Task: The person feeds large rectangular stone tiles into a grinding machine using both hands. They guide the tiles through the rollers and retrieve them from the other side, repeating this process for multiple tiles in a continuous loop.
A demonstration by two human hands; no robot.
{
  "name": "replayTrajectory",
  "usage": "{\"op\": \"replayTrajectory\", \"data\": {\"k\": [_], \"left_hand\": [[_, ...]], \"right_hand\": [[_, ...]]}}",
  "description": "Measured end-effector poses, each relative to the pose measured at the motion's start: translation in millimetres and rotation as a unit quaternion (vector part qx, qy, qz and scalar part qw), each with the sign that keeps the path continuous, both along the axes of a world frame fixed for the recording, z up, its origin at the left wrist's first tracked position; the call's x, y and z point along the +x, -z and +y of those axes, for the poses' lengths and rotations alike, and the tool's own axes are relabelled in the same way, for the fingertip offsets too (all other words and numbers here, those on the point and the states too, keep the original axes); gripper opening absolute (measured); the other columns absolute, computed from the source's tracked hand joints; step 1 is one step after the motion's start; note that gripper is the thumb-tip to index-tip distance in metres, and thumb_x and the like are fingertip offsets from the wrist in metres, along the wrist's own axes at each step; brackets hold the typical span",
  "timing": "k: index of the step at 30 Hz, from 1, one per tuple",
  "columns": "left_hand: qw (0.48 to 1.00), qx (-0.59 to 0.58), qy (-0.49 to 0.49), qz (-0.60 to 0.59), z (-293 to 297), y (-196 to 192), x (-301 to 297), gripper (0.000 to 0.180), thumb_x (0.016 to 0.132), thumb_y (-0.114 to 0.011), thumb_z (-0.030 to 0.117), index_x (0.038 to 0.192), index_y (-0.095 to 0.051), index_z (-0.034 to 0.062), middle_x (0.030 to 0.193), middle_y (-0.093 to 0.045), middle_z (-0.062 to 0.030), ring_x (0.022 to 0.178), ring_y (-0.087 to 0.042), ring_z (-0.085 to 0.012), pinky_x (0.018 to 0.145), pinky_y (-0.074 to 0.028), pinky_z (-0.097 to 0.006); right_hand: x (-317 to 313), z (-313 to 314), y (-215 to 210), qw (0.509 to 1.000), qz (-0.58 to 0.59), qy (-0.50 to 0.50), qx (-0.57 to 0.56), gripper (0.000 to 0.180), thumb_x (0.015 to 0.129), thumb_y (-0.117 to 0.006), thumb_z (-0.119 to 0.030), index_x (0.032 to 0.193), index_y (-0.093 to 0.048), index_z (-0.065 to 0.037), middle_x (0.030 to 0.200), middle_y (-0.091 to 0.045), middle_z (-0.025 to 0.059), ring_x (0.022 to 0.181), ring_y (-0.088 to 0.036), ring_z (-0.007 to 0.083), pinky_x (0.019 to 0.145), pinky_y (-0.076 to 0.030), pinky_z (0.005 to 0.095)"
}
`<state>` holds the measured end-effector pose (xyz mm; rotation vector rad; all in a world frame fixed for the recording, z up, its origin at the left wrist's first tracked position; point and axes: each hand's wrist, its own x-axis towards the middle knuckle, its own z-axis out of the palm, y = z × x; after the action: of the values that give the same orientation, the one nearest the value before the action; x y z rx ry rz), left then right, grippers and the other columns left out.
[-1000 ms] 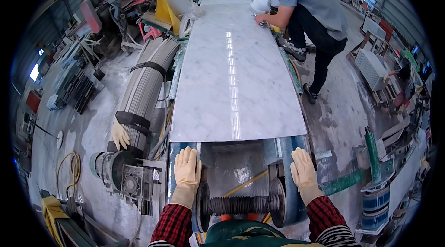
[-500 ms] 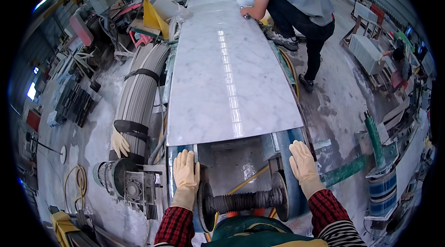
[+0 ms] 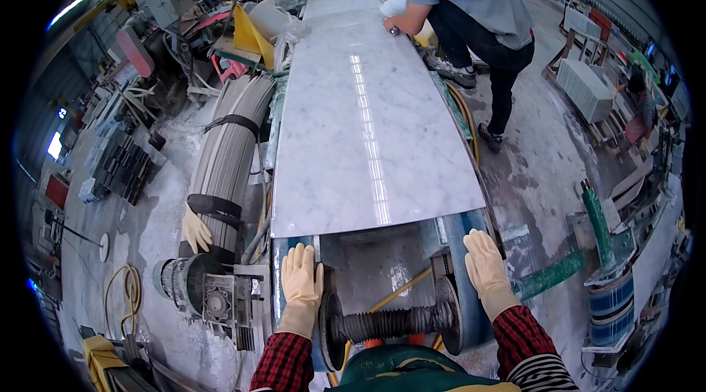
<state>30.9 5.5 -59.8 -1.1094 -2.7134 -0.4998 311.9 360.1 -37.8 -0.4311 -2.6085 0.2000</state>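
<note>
A polished white, grey-veined stone slab (image 3: 375, 127) lies flat on a conveyor, its near edge just beyond my hands. My left hand (image 3: 300, 287), in a cream rubber glove, rests flat on the left blue belt (image 3: 280, 252) with nothing in it. On the right blue belt (image 3: 457, 234) lies my right hand (image 3: 487, 271), gloved alike, fingers stretched forward and empty. Both sets of fingertips sit close to the slab's edge, apart from it. Between the belts runs a dark ribbed roller shaft (image 3: 393, 318) with round end discs.
Left of the conveyor are a strapped bundle of grey strips (image 3: 228, 149), a loose cream glove (image 3: 196, 230) and a motor (image 3: 195, 285). A co-worker (image 3: 471, 9) bends over the slab's far right side. Green cylinders (image 3: 548, 274) stand and lie at right.
The whole view has shifted slightly, so the slab and conveyor appear a little lower and farther right. Both my hands stay flat on the belts.
</note>
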Motion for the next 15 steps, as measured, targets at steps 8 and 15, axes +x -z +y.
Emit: {"op": "replayTrajectory", "data": {"k": [8,15], "left_hand": [[1.000,0.001,-0.009,0.004,-2.7,4.4,2.4,0.053,0.096,-0.071,0.020,0.143,-0.055,0.0039,0.151,-0.055,-0.0246,0.142,-0.048,-0.0450,0.123,-0.034,-0.053],[1.000,0.006,-0.004,0.005,-4.4,4.3,4.0,0.052,0.096,-0.071,0.020,0.143,-0.056,0.0038,0.150,-0.055,-0.0250,0.142,-0.048,-0.0454,0.123,-0.034,-0.053]], "right_hand": [[2.2,-0.8,-0.8,1.000,-0.011,-0.005,-0.012,0.029,0.086,-0.064,-0.002,0.114,-0.061,-0.003,0.119,-0.064,0.0193,0.115,-0.060,0.0404,0.106,-0.050,0.0474],[3.6,-2.5,-0.5,1.000,0.009,-0.006,-0.008,0.028,0.085,-0.063,-0.001,0.113,-0.061,-0.002,0.117,-0.065,0.0201,0.112,-0.061,0.0417,0.104,-0.051,0.0491]]}}
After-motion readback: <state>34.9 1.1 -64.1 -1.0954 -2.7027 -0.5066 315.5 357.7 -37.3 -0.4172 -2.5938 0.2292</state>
